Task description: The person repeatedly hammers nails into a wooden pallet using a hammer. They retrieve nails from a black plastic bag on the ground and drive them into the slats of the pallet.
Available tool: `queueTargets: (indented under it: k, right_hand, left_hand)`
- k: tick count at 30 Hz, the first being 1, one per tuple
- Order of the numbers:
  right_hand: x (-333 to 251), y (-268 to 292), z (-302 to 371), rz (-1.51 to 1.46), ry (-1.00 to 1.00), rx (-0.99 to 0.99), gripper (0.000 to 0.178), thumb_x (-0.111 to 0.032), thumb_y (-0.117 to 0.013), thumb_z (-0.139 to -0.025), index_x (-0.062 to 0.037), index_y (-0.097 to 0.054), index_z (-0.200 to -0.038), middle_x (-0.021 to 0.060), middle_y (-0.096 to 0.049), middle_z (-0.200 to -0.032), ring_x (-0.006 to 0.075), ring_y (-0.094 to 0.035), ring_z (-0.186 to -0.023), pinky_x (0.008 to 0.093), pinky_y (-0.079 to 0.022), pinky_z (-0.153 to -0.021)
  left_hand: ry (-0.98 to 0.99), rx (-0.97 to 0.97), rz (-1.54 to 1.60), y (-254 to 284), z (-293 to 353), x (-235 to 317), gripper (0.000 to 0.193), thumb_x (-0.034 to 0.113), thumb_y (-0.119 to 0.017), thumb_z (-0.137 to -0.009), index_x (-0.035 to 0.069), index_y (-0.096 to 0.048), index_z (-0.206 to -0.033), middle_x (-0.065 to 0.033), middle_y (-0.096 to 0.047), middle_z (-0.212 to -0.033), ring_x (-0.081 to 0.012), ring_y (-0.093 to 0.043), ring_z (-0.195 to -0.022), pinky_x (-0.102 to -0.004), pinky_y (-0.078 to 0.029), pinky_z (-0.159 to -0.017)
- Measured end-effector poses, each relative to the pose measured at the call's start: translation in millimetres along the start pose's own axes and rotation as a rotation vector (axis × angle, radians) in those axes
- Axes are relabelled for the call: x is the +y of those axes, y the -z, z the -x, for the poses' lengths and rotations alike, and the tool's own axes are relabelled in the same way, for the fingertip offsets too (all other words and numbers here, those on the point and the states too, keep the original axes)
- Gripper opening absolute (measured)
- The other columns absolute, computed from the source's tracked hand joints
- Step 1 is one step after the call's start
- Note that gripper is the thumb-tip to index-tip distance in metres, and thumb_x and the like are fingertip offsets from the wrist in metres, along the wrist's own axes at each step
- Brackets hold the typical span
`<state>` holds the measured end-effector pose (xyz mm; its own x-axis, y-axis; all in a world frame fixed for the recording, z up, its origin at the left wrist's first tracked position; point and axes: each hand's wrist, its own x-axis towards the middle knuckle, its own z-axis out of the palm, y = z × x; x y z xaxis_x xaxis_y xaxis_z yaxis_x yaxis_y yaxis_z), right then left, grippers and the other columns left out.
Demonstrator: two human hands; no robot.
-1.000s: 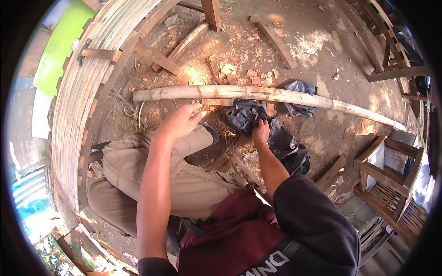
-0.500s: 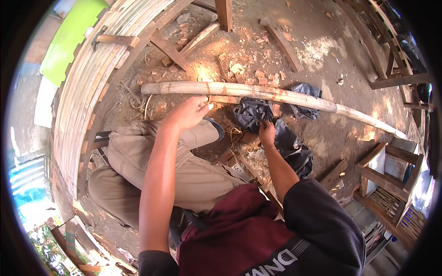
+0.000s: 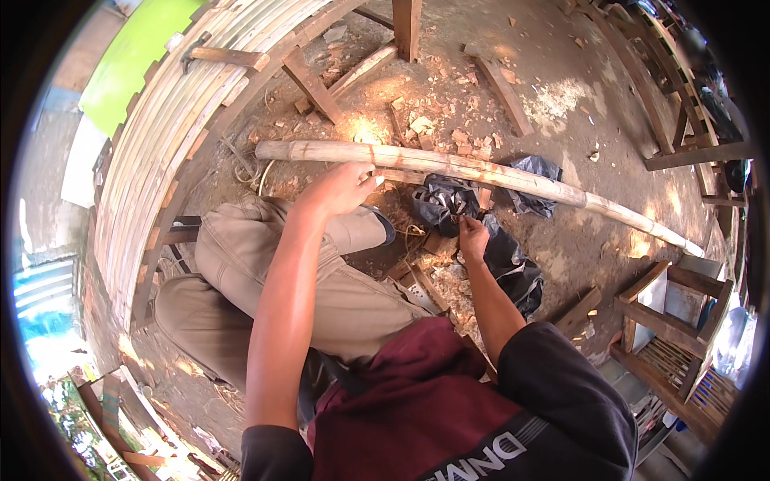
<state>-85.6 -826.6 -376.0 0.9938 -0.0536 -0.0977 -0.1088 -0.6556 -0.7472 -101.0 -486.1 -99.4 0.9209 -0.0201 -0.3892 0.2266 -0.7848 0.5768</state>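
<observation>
A long bamboo pole [image 3: 385, 155] lies across in front of me, slanting down to the right. My left hand [image 3: 341, 188] is by its near side, thumb and fingers drawn together; a pale speck shows at the fingertips, too small to name. A wooden strip [image 3: 401, 175] runs beside those fingers, just below the pole. To the right, a crumpled black plastic bag [image 3: 439, 196] sits gathered open with small greyish bits showing inside. My right hand [image 3: 473, 238] pinches at its near right edge. More black plastic [image 3: 513, 268] spreads out beside the right wrist.
Another piece of black plastic [image 3: 536, 184] lies beyond the pole. Wood chips [image 3: 469, 144] litter the ground. On the slatted bamboo bench [image 3: 160, 160] at left rests a hammer [image 3: 228, 56]. A wooden frame [image 3: 674, 313] stands at right.
The view has shifted slightly. The bag's mouth is spread wider, showing greyish bits inside. My right hand stays at its edge, and my left hand stays near the pole.
</observation>
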Motion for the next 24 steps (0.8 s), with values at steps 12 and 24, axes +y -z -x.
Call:
queueTargets:
  k: [12,24]
  right_hand:
    - [-279,38,-10,-0.465,0.481,-0.084,0.014,-0.012,-0.072,-0.093,0.0023,-0.073,-0.096,0.0125,-0.070,-0.081,0.0185,-0.064,-0.070,0.0336,-0.052,-0.067]
    - [-437,87,-27,-0.519,0.723,-0.301,0.018,-0.012,-0.070,-0.096,0.0036,-0.074,-0.104,0.0126,-0.074,-0.091,0.0140,-0.065,-0.075,0.0290,-0.052,-0.069]
  left_hand:
    - [-0.381,0.483,-0.037,-2,-6,42,0.016,0.008,-0.063,-0.088,0.003,-0.073,-0.099,-0.0147,-0.072,-0.096,-0.0356,-0.068,-0.094,-0.0458,-0.054,-0.083]
    - [-0.212,0.824,0.156,102,46,55,0.019,0.007,-0.074,-0.083,0.004,-0.077,-0.102,-0.0168,-0.075,-0.095,-0.0363,-0.072,-0.086,-0.0424,-0.057,-0.075]
